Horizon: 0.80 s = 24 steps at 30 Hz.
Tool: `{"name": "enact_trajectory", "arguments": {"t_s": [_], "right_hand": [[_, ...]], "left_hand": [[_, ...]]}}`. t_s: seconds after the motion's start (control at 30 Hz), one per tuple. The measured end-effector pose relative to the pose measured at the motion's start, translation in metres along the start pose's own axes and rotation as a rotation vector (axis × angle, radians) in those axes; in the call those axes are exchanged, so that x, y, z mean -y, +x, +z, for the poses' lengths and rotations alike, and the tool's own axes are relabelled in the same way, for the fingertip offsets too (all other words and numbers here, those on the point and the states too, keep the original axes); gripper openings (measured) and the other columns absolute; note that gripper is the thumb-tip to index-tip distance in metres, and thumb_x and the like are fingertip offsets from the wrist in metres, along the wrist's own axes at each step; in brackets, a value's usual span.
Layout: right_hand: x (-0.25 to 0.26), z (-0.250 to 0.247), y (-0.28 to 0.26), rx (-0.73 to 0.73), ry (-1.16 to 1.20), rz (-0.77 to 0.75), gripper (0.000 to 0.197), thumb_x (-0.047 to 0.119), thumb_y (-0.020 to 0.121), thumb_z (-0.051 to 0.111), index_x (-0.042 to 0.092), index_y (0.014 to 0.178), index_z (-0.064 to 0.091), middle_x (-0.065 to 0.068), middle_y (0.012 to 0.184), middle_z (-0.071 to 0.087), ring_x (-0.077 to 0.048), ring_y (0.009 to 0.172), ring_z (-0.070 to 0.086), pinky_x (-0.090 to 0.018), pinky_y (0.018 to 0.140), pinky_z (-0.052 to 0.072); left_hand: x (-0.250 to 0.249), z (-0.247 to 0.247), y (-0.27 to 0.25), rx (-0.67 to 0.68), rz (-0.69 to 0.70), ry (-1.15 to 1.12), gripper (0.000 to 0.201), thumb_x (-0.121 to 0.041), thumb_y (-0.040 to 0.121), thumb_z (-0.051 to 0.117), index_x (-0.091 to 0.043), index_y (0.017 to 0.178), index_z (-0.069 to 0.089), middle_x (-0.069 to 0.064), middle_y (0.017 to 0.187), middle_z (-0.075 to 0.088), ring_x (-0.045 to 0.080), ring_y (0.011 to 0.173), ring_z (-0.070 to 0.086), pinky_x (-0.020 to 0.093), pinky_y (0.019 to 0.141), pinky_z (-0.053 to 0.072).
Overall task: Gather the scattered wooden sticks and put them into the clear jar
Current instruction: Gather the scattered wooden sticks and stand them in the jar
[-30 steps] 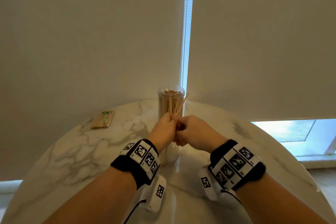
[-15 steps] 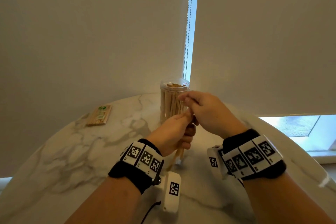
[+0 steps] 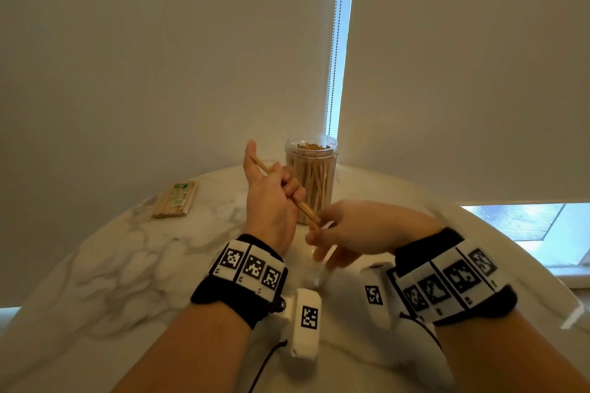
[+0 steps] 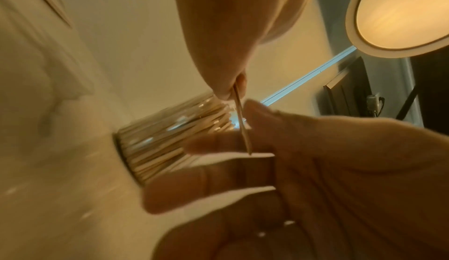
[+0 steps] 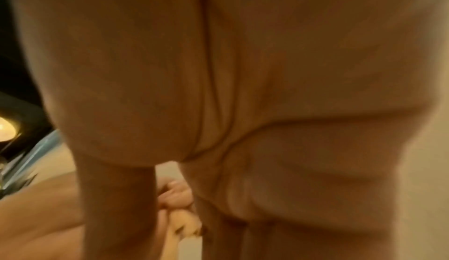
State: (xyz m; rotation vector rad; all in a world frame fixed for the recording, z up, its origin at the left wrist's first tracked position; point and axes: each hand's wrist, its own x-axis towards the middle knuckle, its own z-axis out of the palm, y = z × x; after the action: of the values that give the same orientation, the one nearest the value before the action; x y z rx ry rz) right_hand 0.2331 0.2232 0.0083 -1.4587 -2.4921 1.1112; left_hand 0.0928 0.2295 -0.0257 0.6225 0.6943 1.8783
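left hand [image 3: 269,198] lifted — sticks [image 3: 289,195] tilted, right hand [image 3: 354,230] lowered

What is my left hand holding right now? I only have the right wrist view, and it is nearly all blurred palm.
Observer: In the head view the left hand grips a small bunch of sticks, tilted, in front of the clear jar.
Operator: Does my right hand have one?
Observer: Yes. The left wrist view shows the right hand pinching a single stick by its upper end.
Operator: Is anything else lying on the table?
Observer: A wrapped packet of sticks lies on the marble table, left of the jar.
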Motion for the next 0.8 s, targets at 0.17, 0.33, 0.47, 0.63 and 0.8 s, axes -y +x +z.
{"name": "enact_trajectory", "arguments": {"t_s": [0.17, 0.33, 0.47, 0.63, 0.8], "right_hand": [[0.000, 0.010, 0.016, -0.161, -0.054, -0.045, 0.019, 0.023, 0.101, 0.050, 0.016, 0.095, 0.067, 0.003, 0.076, 0.063, -0.009, 0.061, 0.055, -0.024, 0.062, 0.049], [0.001, 0.009, 0.016, -0.182, 0.048, -0.032, 0.032, 0.043, 0.101, 0.046, 0.019, 0.096, 0.066, 0.000, 0.083, 0.059, -0.011, 0.067, 0.051, -0.025, 0.062, 0.045], [0.004, 0.008, 0.015, -0.316, 0.070, -0.109, 0.035, 0.034, 0.105, 0.043, 0.027, 0.077, 0.062, 0.007, 0.073, 0.058, -0.005, 0.061, 0.048, -0.020, 0.059, 0.037], [-0.002, -0.001, 0.011, -0.352, 0.097, -0.098, 0.033, 0.034, 0.105, 0.044, 0.024, 0.091, 0.071, -0.004, 0.080, 0.059, -0.010, 0.059, 0.047, -0.024, 0.056, 0.039], [-0.001, -0.002, 0.010, -0.332, 0.195, -0.100, 0.038, 0.039, 0.106, 0.039, 0.015, 0.103, 0.068, -0.006, 0.078, 0.054, -0.012, 0.056, 0.045, -0.027, 0.052, 0.042]], "left_hand": [[0.005, 0.007, -0.001, -0.057, 0.003, -0.066, 0.011, -0.021, 0.103, 0.038, -0.022, 0.110, 0.047, -0.001, 0.064, 0.036, 0.010, 0.050, 0.028, 0.026, 0.049, 0.028], [0.002, 0.003, 0.002, -0.134, -0.002, -0.110, 0.030, -0.039, 0.104, 0.039, -0.016, 0.087, 0.051, 0.000, 0.062, 0.037, 0.012, 0.047, 0.035, 0.027, 0.048, 0.040], [0.004, 0.000, 0.000, -0.160, 0.034, -0.023, 0.026, -0.014, 0.104, 0.033, -0.021, 0.119, 0.053, 0.003, 0.067, 0.051, 0.016, 0.055, 0.051, 0.033, 0.059, 0.054], [0.001, -0.001, 0.002, -0.103, -0.006, 0.033, 0.030, -0.034, 0.106, 0.037, -0.014, 0.095, 0.057, 0.004, 0.068, 0.061, 0.020, 0.066, 0.061, 0.038, 0.072, 0.055], [0.008, 0.003, -0.002, -0.007, 0.016, 0.183, 0.025, -0.026, 0.108, 0.035, -0.023, 0.122, 0.056, 0.005, 0.090, 0.074, 0.017, 0.082, 0.070, 0.038, 0.074, 0.054]]}}
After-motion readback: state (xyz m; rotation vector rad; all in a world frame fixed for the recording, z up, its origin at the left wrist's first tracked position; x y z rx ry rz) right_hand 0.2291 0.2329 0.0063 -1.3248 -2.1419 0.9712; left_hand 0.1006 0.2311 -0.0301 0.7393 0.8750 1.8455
